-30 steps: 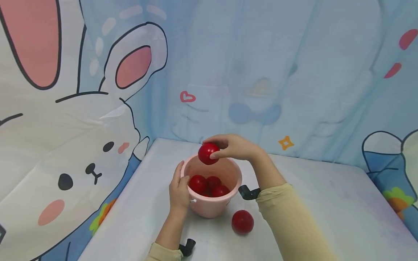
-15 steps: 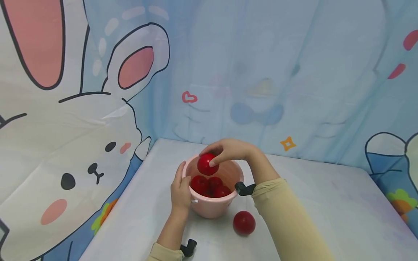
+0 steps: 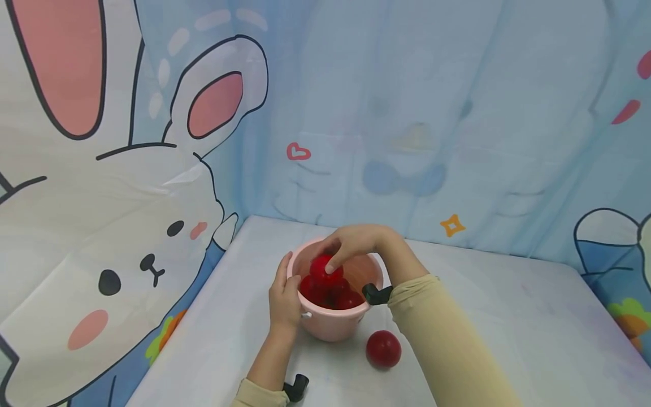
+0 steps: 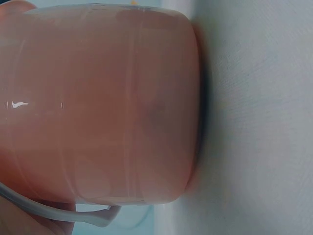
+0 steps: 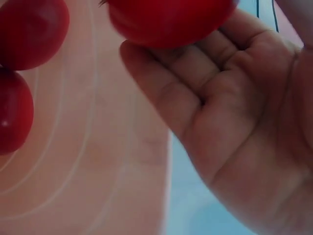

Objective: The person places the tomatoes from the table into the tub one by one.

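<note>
A pink bucket point(image 3: 330, 327) stands upright on the white table, with several red tomatoes point(image 3: 349, 300) inside. My left hand point(image 3: 285, 302) grips its left rim, thumb at the near side and fingers along the outer wall. Inside the mouth of the bucket, my right hand point(image 3: 358, 240) holds another tomato point(image 3: 321, 276) from above, just over the others. The right wrist view shows that tomato point(image 5: 171, 22) at the fingertips, and two more tomatoes point(image 5: 32, 32) at the left. In the left wrist view the bucket wall point(image 4: 107, 107) fills most of the picture.
One tomato point(image 3: 383, 349) lies on the table point(image 3: 498, 316), in front and to the right of the bucket. The bucket's pale handle point(image 4: 63, 214) hangs at its side. A printed blue curtain point(image 3: 458, 141) rises behind the table, and a rabbit-print cloth point(image 3: 132, 226) hangs at the left.
My right hand has lowered its tomato from above the rim into the bucket. The left hand keeps its grip on the rim. The whole view has shifted slightly.
</note>
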Demonstrator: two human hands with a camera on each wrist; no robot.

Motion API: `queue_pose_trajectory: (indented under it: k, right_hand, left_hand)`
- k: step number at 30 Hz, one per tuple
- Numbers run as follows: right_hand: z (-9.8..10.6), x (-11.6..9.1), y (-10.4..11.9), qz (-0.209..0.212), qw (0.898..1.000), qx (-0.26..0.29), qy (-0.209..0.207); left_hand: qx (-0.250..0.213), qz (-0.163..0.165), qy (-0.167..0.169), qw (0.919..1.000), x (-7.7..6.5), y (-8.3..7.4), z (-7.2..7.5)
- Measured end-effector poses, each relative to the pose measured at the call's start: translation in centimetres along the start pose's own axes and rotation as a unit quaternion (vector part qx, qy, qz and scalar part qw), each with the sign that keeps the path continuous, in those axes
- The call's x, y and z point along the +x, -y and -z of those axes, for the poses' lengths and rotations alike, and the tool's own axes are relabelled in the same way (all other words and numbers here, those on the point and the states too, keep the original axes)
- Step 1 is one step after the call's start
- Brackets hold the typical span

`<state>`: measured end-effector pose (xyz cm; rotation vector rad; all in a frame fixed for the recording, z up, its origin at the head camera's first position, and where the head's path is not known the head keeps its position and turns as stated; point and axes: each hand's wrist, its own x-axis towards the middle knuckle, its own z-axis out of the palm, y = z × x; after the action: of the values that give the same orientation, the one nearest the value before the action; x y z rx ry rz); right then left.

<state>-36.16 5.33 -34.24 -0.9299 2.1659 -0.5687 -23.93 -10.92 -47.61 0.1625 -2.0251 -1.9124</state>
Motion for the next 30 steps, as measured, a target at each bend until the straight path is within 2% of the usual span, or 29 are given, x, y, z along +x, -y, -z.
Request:
queue_pose_trajectory:
  k: [5, 7, 18, 24, 30]
  right_hand:
    - [-0.6, 0.5, 0.1, -0.035, 0.999, -0.021, 0.016]
    - [-0.7, 0.6, 0.1, -0.036, 0.999, -0.029, 0.022]
    - [-1.2, 1.2, 0.1, -0.030, 0.999, -0.025, 0.037]
    - [-1.4, 1.3, 0.0, -0.003, 0.999, -0.001, 0.050]
    - [-1.6, 1.3, 0.1, 0.002, 0.999, 0.020, 0.046]
  left_hand:
    - [0.008, -0.001, -0.002, 1.0000, 0.0, 0.0, -0.1]
    - [0.011, 0.001, -0.004, 0.9999, 0.1, 0.1, -0.1]
    - [0.010, 0.002, -0.007, 0.9999, 0.1, -0.1, 0.0]
    - [0.006, 0.007, -0.004, 0.9999, 0.0, -0.1, -0.1]
    - [0.008, 0.003, -0.004, 1.0000, 0.0, -0.1, 0.0]
